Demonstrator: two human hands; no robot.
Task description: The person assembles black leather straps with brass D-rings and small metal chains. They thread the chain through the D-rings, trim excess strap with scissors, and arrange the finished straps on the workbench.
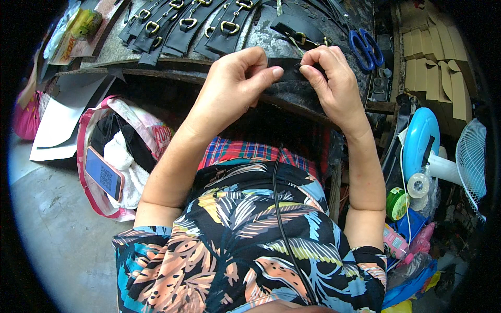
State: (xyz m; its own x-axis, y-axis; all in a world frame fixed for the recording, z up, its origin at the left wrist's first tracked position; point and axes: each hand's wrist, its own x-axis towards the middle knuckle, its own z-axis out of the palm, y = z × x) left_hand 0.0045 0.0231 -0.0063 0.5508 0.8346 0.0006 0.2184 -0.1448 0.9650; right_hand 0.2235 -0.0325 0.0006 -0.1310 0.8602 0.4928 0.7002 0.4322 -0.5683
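Note:
A black leather-like strap piece (290, 71) is stretched between my hands above the near edge of the workbench. My left hand (237, 78) pinches its left end between thumb and fingers. My right hand (334, 78) pinches at its right end; a small dark bit shows at those fingertips, too small to name. Just beyond lies another black strap (292, 25) with a gold-coloured metal fitting. Several black straps with gold-coloured horsebit buckles (229, 27) lie in a row on the bench, to the left of my hands.
Blue-handled scissors (366, 49) lie on the bench (261, 39) to the right. Folded cardboard pieces (436, 68) fill a box at far right, above a blue-and-white fan (420, 143). A bag (86, 161) with a phone (104, 175) and white cloth is at left. A black cable (279, 208) hangs down my front.

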